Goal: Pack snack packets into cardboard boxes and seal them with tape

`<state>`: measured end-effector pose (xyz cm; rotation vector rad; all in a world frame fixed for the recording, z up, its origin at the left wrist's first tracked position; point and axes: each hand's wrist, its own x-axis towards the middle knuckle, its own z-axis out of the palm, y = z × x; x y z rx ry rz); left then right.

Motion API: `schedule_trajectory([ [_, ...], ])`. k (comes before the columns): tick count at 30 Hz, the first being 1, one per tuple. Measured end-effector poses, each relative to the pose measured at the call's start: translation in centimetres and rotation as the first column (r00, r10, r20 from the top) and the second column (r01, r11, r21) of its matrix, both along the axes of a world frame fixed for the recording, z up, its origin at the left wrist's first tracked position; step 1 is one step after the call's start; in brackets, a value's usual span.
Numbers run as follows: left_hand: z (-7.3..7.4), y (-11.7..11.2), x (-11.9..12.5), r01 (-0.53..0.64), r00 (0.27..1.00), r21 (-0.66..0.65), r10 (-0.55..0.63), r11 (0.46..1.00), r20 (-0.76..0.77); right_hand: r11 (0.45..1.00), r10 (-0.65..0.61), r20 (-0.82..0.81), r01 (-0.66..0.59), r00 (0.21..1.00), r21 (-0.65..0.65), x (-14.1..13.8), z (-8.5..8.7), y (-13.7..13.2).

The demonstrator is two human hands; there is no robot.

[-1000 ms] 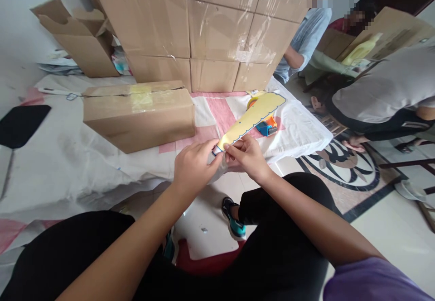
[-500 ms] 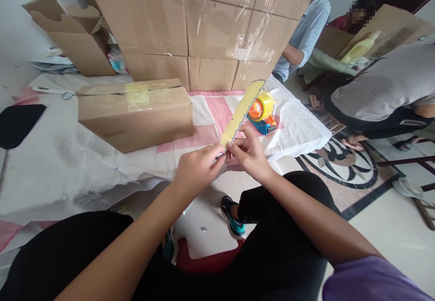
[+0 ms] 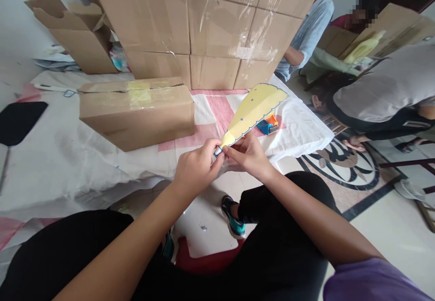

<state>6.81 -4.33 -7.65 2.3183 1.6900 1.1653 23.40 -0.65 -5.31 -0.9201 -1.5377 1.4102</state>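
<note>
Both my hands pinch the near end of a yellow paper fan [image 3: 253,109] with a wavy blue edge, which spreads away from me over the white and pink sheet [image 3: 68,156]. My left hand [image 3: 197,167] is closed on the fan's base from the left. My right hand [image 3: 247,156] is closed on it from the right. An orange and blue tape dispenser [image 3: 268,124] lies on the sheet just beyond, partly hidden by the fan.
A taped cardboard box [image 3: 136,111] lies left of my hands, with a wall of plastic-wrapped cartons [image 3: 204,25] behind it and an open carton [image 3: 78,34] at the far left. Other people [image 3: 380,93] crouch at the right on the patterned tile floor.
The fan, seen edge-on and folded narrow half a second ago, has spread wider and tilted right, covering most of the tape dispenser. My hands stayed in place.
</note>
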Motion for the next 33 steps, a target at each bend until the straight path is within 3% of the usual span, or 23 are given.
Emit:
schedule_trajectory([
  [3,0.1,0.0,0.2,-0.053,0.998,0.102,0.056,0.993,-0.034,0.997,-0.053,0.008,0.052,0.999,0.059,0.1,-0.3,-0.2],
  [10,0.5,0.2,0.4,-0.107,0.989,0.31,0.132,0.945,-0.062,0.96,-0.183,0.207,0.13,0.961,0.247,0.2,0.1,-0.4],
  [24,0.6,0.0,-0.2,-0.065,0.992,0.275,0.092,0.959,-0.087,0.954,-0.213,0.177,0.165,0.961,0.25,0.2,0.0,-0.8],
  [33,1.0,-0.1,-0.2,-0.006,0.999,0.277,0.016,0.961,-0.035,0.875,-0.366,0.278,0.227,0.888,0.427,-0.1,-0.9,-0.9],
])
